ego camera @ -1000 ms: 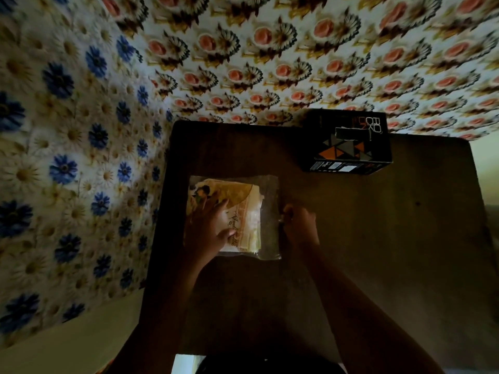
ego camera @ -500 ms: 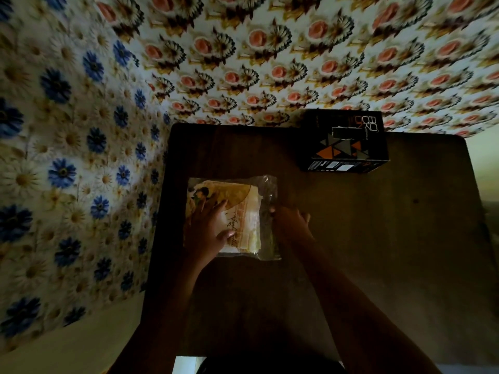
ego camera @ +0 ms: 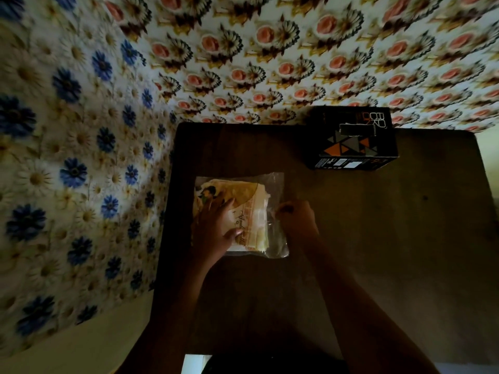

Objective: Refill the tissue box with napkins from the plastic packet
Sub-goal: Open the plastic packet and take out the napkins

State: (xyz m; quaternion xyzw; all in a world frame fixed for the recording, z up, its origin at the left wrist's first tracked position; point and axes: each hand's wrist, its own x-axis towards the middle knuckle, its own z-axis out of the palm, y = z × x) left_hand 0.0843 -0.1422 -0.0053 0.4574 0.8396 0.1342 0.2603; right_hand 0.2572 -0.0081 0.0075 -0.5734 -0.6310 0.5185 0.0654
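Napkins (ego camera: 244, 209) are sitting stacked inside a clear plastic packet (ego camera: 275, 184), which is lying flat on a dark wooden desk (ego camera: 378, 238), toward its left side and near the middle of its depth. The packet's printed front, in yellow and orange with cursive lettering, is facing up, and its loose transparent end is trailing to the right of the stack. A person's left hand (ego camera: 216, 228) is pressing down flat on the packet, fingers spread across the print and thumb resting near the lettering; its grip is released, lying open on the plastic rather than closing round it. The right hand (ego camera: 297, 222) is working at the packet's crinkled open end, its grip clenched, fingertips pinching the clear plastic just beside the napkin edges. Both forearms are reaching in from the bottom of the frame. A black tissue box (ego camera: 353, 139), patterned with orange and grey triangles and showing a slot in its top, is standing at the far edge of the desk, well apart from the packet and to its right. Floral wallpaper is covering the walls around the desk: blue and white daisies (ego camera: 73, 171) at left, pink roses (ego camera: 270, 63) behind.
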